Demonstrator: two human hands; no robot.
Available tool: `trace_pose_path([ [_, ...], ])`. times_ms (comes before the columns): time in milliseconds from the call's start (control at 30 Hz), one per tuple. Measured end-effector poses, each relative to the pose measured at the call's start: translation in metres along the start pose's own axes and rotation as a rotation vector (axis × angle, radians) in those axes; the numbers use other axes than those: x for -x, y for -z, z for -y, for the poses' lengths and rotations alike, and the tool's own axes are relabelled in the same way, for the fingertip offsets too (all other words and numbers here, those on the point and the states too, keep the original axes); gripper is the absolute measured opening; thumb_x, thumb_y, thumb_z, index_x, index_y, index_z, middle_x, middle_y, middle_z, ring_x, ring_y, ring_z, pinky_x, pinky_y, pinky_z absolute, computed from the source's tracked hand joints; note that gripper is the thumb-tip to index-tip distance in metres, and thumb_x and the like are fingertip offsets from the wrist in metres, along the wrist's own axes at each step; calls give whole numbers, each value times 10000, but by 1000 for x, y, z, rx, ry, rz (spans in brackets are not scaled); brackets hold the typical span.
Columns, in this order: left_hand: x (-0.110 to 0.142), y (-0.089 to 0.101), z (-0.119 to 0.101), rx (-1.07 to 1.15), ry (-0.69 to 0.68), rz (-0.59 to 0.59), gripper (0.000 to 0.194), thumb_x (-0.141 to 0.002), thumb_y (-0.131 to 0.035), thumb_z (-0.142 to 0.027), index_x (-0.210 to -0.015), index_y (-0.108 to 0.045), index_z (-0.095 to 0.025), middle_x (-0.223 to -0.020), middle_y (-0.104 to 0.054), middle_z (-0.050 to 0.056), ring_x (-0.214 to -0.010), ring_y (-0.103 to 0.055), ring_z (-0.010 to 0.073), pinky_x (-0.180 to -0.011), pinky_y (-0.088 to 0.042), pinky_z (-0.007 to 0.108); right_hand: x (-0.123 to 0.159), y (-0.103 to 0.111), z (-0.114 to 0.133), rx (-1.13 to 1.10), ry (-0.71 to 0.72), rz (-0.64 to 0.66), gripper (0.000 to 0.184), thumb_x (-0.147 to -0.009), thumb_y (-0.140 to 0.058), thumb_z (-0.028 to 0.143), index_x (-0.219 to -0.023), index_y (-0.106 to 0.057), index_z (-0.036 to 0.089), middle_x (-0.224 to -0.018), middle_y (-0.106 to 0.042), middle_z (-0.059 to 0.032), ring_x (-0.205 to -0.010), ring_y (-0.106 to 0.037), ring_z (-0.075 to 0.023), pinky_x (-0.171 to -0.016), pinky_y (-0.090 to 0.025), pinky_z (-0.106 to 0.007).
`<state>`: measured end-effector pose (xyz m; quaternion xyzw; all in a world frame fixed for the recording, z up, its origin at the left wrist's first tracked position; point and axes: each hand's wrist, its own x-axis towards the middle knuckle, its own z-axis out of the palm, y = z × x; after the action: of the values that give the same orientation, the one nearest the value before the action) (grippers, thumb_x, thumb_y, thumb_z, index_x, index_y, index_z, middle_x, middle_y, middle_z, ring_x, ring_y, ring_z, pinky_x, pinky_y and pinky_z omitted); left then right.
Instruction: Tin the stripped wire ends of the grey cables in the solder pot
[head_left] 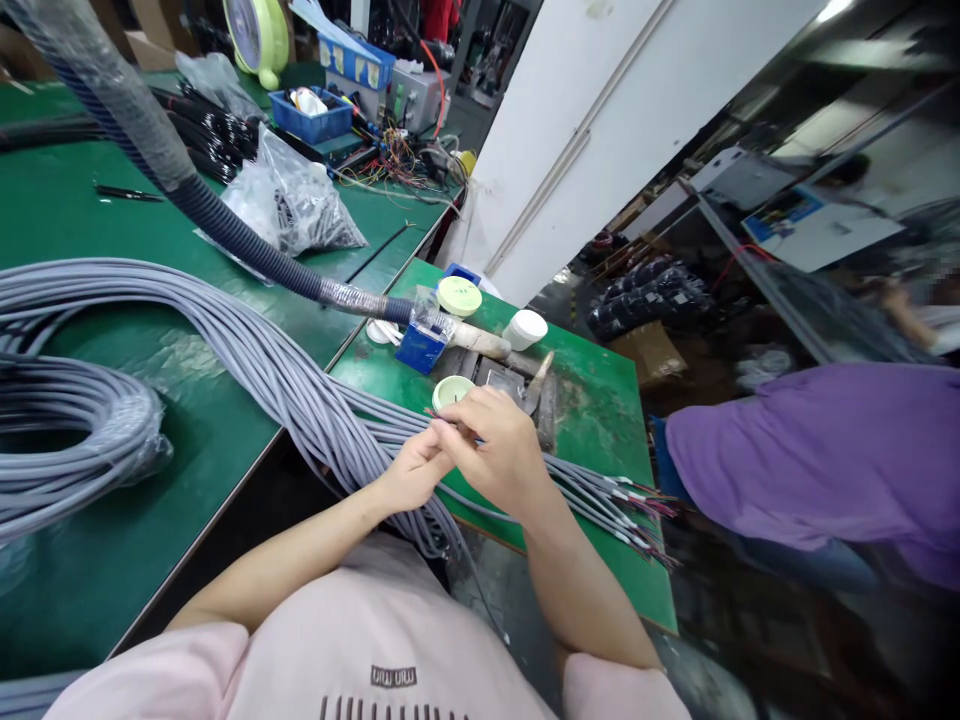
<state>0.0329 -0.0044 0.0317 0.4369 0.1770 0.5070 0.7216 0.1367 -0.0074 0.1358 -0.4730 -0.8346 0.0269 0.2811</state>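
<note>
A thick bundle of grey cables (247, 350) runs from the left table across the gap to the small green bench (600, 400). My left hand (411, 470) and my right hand (499, 445) meet over it, both pinching the stripped end of one grey cable whose thin coloured wires poke out at the fingertips. Other cable ends with red and white wire tips (637, 510) fan out to the right on the bench. A small round green pot (451, 392) stands just beyond my fingers.
A corrugated hose (225, 225) ends over a metal fixture (510, 380) near a blue box (420, 347), a green lid (459, 296) and a white cup (525, 328). Bagged parts (296, 205) lie behind. A person in purple (810, 460) sits at the right.
</note>
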Motion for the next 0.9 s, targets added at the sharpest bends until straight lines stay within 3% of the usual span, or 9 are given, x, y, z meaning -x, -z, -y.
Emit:
trace_pose_path([
  [100,-1,-3,-5,40,-6,4,451,-741,-713,-537,-1010,-700,-175,-915,-708,76,-987,-641,240,-918,-462,350,3,-2,-2,-48,-49,-89,199,-871,-554,217,-699,-651,207,-615,-560,-13,-631,-504,-157,-623,-378,-317],
  [267,-2,-4,-4,78,57,-52,387,-714,-741,-532,-810,-658,-166,-756,-678,34,-791,-640,180,-806,-483,314,12,-3,-6,-254,-192,-198,152,-833,-623,223,-687,-665,230,-622,-594,-1,-605,-547,-150,-580,-428,-308],
  [400,-2,-1,1,177,72,-45,371,-723,-748,-505,-771,-620,-161,-725,-677,25,-749,-641,171,-767,-475,303,19,3,-13,-406,-243,-193,117,-808,-657,190,-705,-695,230,-604,-618,13,-566,-559,-135,-542,-450,-283],
  [500,-2,0,0,211,108,-38,345,-762,-723,-479,-834,-645,-151,-739,-699,46,-779,-655,188,-814,-461,326,22,14,-25,-379,-153,-139,121,-833,-637,172,-809,-729,246,-683,-683,0,-640,-608,-149,-621,-494,-305],
  [633,-2,0,-5,271,164,-63,343,-751,-741,-458,-868,-668,-143,-713,-697,45,-750,-646,176,-813,-444,318,31,23,-45,-225,75,-97,275,-864,-576,126,-1044,-715,281,-937,-740,-37,-882,-649,-197,-803,-527,-387],
  [800,-7,-3,-8,398,218,-95,306,-714,-783,-403,-805,-662,-137,-707,-653,14,-649,-584,115,-688,-449,260,49,3,-58,-68,301,-4,376,-863,-593,115,-1186,-656,296,-1210,-685,-49,-1212,-545,-229,-981,-489,-456],
  [900,-9,-5,-10,411,271,-100,321,-716,-778,-410,-822,-650,-135,-724,-652,12,-614,-572,107,-622,-450,246,55,-12,-60,-90,348,-79,322,-885,-602,200,-1187,-651,302,-1189,-692,-40,-1251,-533,-229,-1005,-483,-466],
])
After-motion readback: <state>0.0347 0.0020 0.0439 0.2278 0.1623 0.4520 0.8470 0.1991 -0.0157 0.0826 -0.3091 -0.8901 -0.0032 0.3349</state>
